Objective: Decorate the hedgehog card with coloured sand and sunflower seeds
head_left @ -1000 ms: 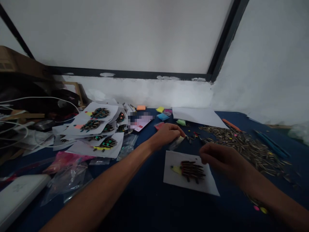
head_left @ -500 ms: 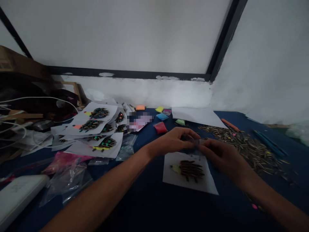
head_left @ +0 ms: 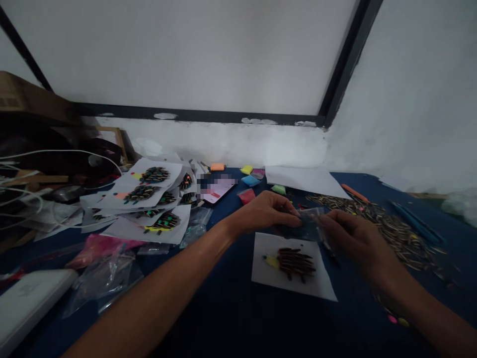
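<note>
A small clear plastic bag (head_left: pixel 310 222) is stretched between my two hands, with something dark inside or behind it that I cannot make out. My left hand (head_left: pixel 271 211) pinches its left side, and the fingers of my right hand (head_left: pixel 348 236) are closed on its right edge. Just below them lies a white sheet of paper (head_left: pixel 263 277). On that sheet is a hedgehog figure (head_left: pixel 296 261) with dark striped seeds as spines and a yellow head. A pile of striped seeds (head_left: pixel 391 231) spreads beyond my right hand.
Several sheets with seed hedgehogs (head_left: pixel 145 226) are stacked at the left. A phone (head_left: pixel 219 191) lies near small coloured packets, among them a red packet (head_left: pixel 246 196) and a blue packet (head_left: pixel 251 180). Blank paper (head_left: pixel 303 179) is at the back, a white box-like object (head_left: pixel 33 303) front left.
My hands have moved slightly apart, the right one to the right, so more of the clear bag shows between them. The hedgehog sheet lies where it was.
</note>
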Motion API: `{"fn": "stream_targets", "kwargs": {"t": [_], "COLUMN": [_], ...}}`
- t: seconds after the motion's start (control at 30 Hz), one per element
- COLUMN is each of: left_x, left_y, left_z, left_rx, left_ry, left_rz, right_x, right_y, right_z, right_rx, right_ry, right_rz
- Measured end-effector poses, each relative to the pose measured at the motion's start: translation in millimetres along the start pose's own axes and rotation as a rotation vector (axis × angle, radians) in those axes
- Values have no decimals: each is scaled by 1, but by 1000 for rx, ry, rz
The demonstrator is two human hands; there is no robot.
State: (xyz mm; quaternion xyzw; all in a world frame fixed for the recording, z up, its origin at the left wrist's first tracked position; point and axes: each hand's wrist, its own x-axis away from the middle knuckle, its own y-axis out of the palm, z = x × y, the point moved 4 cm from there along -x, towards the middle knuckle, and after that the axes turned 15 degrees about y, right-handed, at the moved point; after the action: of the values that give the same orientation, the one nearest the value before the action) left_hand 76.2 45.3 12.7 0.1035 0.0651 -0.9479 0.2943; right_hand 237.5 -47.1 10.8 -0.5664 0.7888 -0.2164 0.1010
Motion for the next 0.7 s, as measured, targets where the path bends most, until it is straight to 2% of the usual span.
{"fn": "stream_targets", "kwargs": {"t": [0.1,0.2,0.3,0.37,0.53,0.7], "left_x": [0,2,5,4,-2,-1], "left_y": [1,4,8,9,9,5], "left_z": [4,5,3,3,7,7], "left_rx": [4,76,34,-26,-17,-51], "left_ry": [50,50,24,45,76,44], "left_rz": [15,-122,-266,-242,-51,23], "right_x": [0,0,-1,-2,2,4], "right_y": [0,2,5,6,6,8], "right_z": [-4,-8,-9,-8,-9,-9], "right_rx": [60,112,161,183,150,186], "right_ry": [-49,-114,-157,-163,-148,-128], "right_rz": [27,49,53,38,-20,-58]}}
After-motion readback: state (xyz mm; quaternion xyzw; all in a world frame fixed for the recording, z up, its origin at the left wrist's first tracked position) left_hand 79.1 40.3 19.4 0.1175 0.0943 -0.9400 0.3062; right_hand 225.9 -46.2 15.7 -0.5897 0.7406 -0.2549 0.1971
